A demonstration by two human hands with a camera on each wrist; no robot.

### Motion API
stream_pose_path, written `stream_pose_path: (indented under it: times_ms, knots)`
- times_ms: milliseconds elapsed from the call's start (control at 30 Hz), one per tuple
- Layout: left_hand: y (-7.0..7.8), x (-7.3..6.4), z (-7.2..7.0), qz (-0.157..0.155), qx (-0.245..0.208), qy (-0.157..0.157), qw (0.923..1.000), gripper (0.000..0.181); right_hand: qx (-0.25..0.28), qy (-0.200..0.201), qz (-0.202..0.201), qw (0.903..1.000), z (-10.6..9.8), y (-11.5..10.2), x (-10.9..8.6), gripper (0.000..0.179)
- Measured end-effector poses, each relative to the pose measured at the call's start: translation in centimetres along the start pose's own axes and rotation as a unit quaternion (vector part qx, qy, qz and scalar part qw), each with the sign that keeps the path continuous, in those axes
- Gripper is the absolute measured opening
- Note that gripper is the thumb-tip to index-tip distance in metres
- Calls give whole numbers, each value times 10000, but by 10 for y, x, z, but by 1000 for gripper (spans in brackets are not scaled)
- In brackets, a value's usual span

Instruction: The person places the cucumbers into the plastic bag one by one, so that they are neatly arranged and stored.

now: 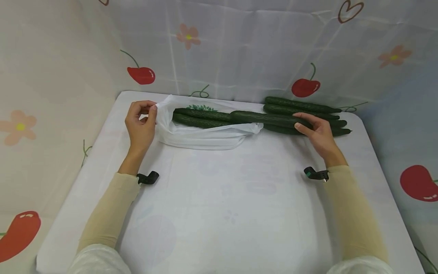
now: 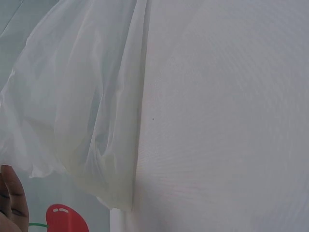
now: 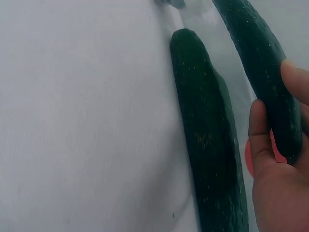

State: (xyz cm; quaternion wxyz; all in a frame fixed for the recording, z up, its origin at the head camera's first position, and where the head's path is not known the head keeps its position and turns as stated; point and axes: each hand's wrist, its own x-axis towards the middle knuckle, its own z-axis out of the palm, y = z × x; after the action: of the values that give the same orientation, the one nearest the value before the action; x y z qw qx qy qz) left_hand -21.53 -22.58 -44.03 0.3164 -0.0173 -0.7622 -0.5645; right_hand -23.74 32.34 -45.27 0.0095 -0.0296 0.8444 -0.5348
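Note:
A white plastic bag [image 1: 205, 142] lies on its side at the back of the table, its mouth toward the right. My left hand [image 1: 141, 123] pinches the bag's left end between thumb and fingers. Inside the bag are cucumbers [image 1: 202, 118], dark green and lengthwise. My right hand [image 1: 318, 133] grips the right end of another cucumber [image 1: 263, 118], whose left end overlaps the bag's mouth and the cucumbers in it. In the right wrist view, thumb and fingers hold this cucumber [image 3: 260, 63] near its end, above a loose one [image 3: 207, 140].
Several loose cucumbers [image 1: 301, 102] lie side by side at the table's back right, behind and below the right hand. The white-covered table [image 1: 219, 213] meets a printed curtain [image 1: 239, 49] along its back edge. Each wrist carries a black strap device [image 1: 316, 174].

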Motion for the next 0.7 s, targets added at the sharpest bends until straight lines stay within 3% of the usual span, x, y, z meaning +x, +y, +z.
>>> stream_pose_path:
  times_ms: [700]
  knots:
    - [13,-2,-1,-35,20,-17,10000,20,208,-598,-427,9971,55,-28,28,42]
